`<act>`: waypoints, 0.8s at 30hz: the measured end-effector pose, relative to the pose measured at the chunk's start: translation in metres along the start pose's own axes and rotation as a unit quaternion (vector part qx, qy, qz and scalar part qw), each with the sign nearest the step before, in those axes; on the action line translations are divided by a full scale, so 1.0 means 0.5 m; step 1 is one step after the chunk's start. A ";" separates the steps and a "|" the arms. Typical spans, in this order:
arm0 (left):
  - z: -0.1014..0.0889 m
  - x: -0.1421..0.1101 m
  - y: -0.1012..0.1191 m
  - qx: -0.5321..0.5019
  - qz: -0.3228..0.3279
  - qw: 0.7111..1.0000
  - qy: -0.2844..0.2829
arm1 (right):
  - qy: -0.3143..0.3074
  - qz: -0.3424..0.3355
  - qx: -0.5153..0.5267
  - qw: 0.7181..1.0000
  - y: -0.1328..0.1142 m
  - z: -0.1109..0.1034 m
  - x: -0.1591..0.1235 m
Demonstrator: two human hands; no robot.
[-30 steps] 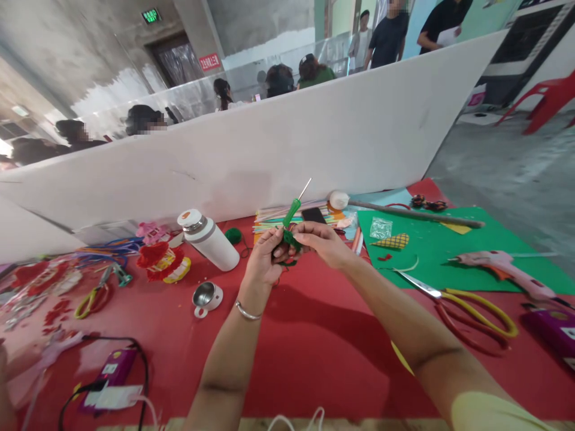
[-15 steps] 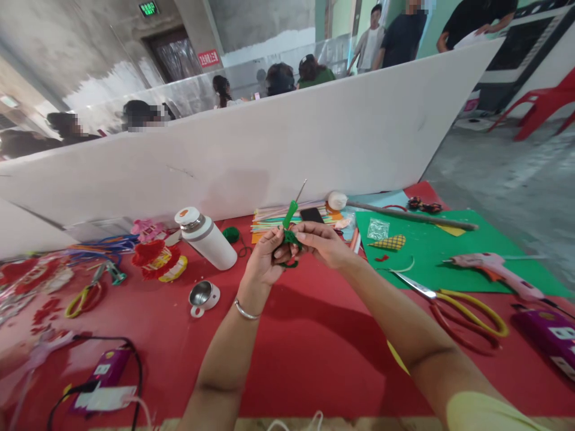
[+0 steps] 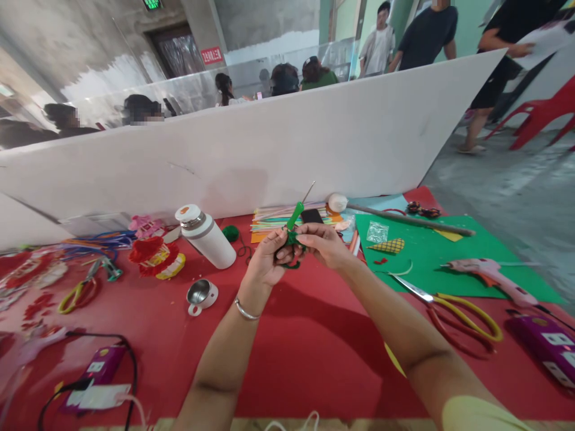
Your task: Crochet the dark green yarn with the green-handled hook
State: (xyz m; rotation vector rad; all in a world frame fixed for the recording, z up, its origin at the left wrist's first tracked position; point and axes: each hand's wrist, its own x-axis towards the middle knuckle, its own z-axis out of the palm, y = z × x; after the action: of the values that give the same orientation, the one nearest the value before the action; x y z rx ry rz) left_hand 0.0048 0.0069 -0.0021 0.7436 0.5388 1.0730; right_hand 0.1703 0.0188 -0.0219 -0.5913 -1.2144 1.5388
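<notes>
Both of my hands meet above the red table cover (image 3: 287, 353), at mid-table. My left hand (image 3: 265, 263) is closed round the lower end of a green-handled tool (image 3: 295, 214) whose thin metal tip points up and to the right. My right hand (image 3: 323, 242) pinches a dark green fuzzy strand (image 3: 293, 240) wound round the tool's base. A silver bangle (image 3: 245, 310) sits on my left wrist. What lies inside the fingers is partly hidden.
A white flask (image 3: 205, 237) and its steel cup (image 3: 201, 294) lie to the left. Yellow-handled scissors (image 3: 462, 314), a pink glue gun (image 3: 492, 275), green paper sheet (image 3: 449, 251) and a purple power strip (image 3: 543, 344) lie right. A white partition (image 3: 269, 149) stands behind, with people beyond.
My hands stay together on the tool with only slight finger movement. The view shifted slightly, and the people beyond the partition walked to the right.
</notes>
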 end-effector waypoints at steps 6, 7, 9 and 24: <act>-0.006 0.003 -0.001 0.010 -0.002 1.000 -0.002 | 0.003 -0.009 0.015 1.000 0.007 -0.003 0.004; -0.008 0.004 -0.002 0.015 0.000 1.000 -0.005 | 0.000 -0.010 0.014 1.000 0.007 -0.003 0.003; -0.010 0.004 -0.002 0.023 0.005 1.000 -0.011 | -0.006 -0.010 0.010 1.000 0.008 -0.003 0.003; -0.007 0.002 -0.011 0.071 0.049 0.996 -0.001 | 0.020 -0.004 0.004 1.000 -0.001 0.007 0.004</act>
State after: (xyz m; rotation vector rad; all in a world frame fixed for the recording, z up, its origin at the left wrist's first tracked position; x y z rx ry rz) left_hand 0.0061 0.0072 -0.0088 0.9024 0.5866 1.1338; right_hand 0.1666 0.0193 -0.0196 -0.6069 -1.1788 1.5179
